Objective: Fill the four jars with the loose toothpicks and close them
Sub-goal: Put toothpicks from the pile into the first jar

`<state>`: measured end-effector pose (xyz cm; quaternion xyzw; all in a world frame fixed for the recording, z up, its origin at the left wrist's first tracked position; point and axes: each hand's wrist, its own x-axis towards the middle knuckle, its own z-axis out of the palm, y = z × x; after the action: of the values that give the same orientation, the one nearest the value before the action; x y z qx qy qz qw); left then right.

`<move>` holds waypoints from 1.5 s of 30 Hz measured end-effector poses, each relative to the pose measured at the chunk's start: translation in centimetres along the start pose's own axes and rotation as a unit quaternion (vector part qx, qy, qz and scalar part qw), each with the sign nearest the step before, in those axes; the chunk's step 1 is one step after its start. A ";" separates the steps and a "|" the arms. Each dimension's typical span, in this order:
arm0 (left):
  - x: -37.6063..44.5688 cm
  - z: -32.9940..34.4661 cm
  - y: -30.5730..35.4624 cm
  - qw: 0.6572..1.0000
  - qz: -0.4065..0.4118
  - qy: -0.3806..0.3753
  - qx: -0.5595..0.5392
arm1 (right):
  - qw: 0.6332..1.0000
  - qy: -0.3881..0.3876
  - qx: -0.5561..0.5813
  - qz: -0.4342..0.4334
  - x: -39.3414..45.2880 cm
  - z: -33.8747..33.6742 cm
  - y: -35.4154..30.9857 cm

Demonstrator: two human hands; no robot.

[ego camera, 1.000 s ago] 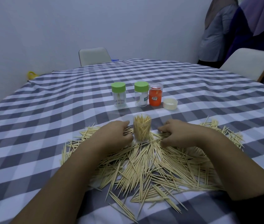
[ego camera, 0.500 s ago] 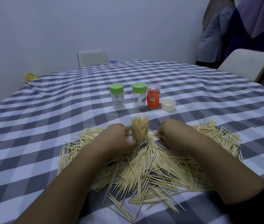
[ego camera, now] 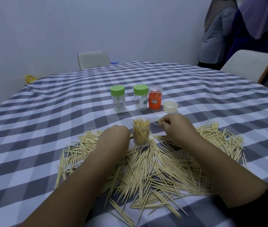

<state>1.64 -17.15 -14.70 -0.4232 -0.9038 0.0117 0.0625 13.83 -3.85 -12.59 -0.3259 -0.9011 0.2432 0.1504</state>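
An open clear jar (ego camera: pixel 141 131) packed with toothpicks stands upright at the far edge of a wide pile of loose toothpicks (ego camera: pixel 148 167). My left hand (ego camera: pixel 116 136) rests on the pile just left of the jar, fingers curled and hidden from view. My right hand (ego camera: pixel 174 126) is raised to the right of the jar's mouth and pinches a few toothpicks. Further back stand two clear jars with green lids (ego camera: pixel 117 99) (ego camera: pixel 140 99) and an orange jar with a clear lid (ego camera: pixel 155 99). A loose white lid (ego camera: pixel 170 106) lies beside the orange jar.
A grey and white checked cloth (ego camera: pixel 48 128) covers the table. Two pale chairs (ego camera: pixel 94 58) (ego camera: pixel 248 64) stand at the far side and right. Clothes (ego camera: pixel 244 27) hang at the upper right. A yellow object (ego camera: pixel 29 78) sits by the far left edge.
My right hand has lifted off the pile with a few toothpicks and moved up toward the jar's mouth. My left hand stays beside the jar.
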 end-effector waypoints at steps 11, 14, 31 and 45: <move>-1.0 -0.7 0.9 0.999 0.005 0.045 -0.002 | 0.925 0.005 0.369 0.088 -0.3 -0.2 -0.5; -1.0 -0.8 0.5 0.999 -0.004 0.041 -0.015 | 0.910 0.002 0.405 0.091 -0.1 0.0 -0.5; -1.4 -4.1 -1.9 0.682 -0.107 0.218 -0.689 | 0.808 0.131 0.573 -0.034 -0.4 -0.1 -2.3; -0.1 -2.6 0.2 0.486 -0.092 0.120 -0.861 | 0.859 0.074 0.504 -0.057 -0.9 1.5 -2.8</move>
<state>2.21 -17.15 -12.11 -0.1780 -0.4803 -0.8291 -0.2243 12.40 -6.83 -12.43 -0.1711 -0.6584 0.6304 0.3740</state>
